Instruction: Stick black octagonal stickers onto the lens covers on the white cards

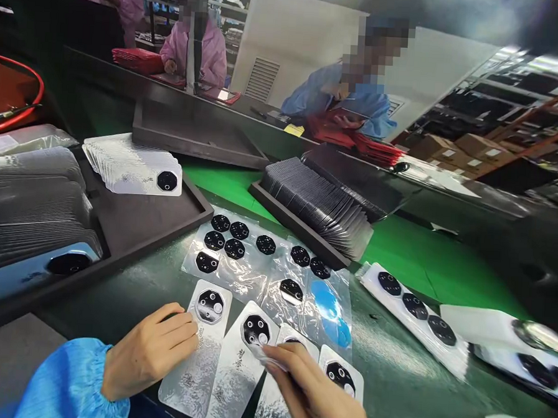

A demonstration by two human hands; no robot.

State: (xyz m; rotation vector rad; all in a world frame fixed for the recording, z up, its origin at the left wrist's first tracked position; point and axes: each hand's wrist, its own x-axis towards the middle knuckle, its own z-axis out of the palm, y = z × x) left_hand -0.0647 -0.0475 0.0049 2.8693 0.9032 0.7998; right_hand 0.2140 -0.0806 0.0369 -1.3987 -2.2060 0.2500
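My left hand [152,349] grips the edge of a silver phone back panel [193,370], whose black camera module [209,306] faces up. My right hand [311,385] lies over a second silver panel [235,381], and its fingers pinch a small clear film [266,356] beside that panel's black camera module [256,330]. Further panels lie partly under my right hand. Above them, a clear plastic sheet [261,277] carries several black octagonal lens pieces and a blue film patch [330,311].
A dark tray [142,227] with stacked panels stands at left, and another tray [297,225] holds a dense stack. Strips with black lens pieces [413,319] lie at right on the green-and-dark work surface. Across the bench, two co-workers in pink [193,52] and blue [345,97] handle red items.
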